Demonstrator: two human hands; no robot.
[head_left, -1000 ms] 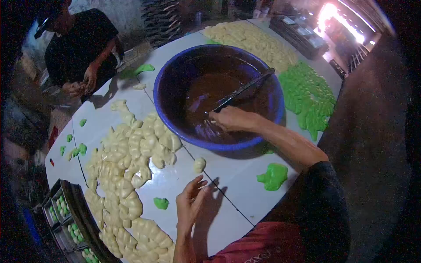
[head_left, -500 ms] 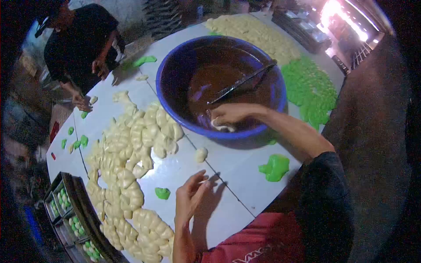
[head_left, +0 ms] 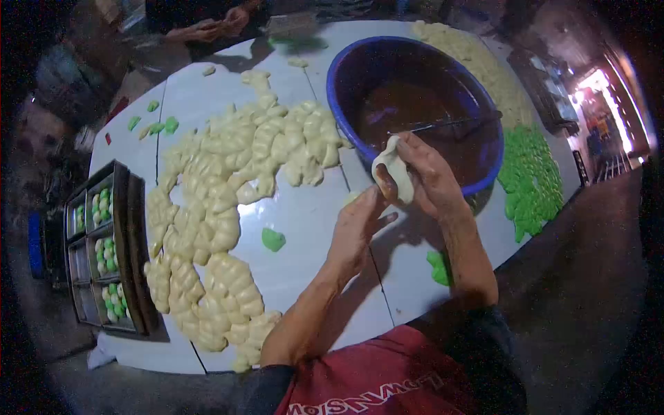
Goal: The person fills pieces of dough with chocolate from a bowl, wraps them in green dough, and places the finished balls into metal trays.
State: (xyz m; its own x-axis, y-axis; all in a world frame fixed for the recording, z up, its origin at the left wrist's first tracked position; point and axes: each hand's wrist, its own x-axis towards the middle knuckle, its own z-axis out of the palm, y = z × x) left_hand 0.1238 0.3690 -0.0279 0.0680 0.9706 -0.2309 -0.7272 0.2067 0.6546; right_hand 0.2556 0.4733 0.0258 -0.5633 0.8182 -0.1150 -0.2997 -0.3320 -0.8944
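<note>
My right hand point(head_left: 427, 173) holds a flattened piece of cream dough point(head_left: 399, 171) with brown filling on it, in front of the blue basin's near rim. Fingers of my left hand point(head_left: 356, 228) touch the dough's lower left edge, with the thumb apart from them. Brown paste point(head_left: 415, 104) fills the bottom of the blue basin point(head_left: 337, 104), and a dark stick point(head_left: 449, 124) lies across it. Left of my hands spreads a large mass of cream dough pieces point(head_left: 214, 207). A small green dough piece point(head_left: 273, 239) lies on the white table point(head_left: 304, 277).
Trays point(head_left: 124, 242) of green and white balls stand at the left. Green dough point(head_left: 529, 183) covers the right edge, with more cream dough point(head_left: 484, 69) behind. Another green piece point(head_left: 439, 268) is near my right forearm. A co-worker's hands point(head_left: 221, 26) are across the table.
My right hand has come out of the basin with the dough, now smeared brown. My left hand has risen to meet it. The view has shifted, and the co-worker's hands are now together.
</note>
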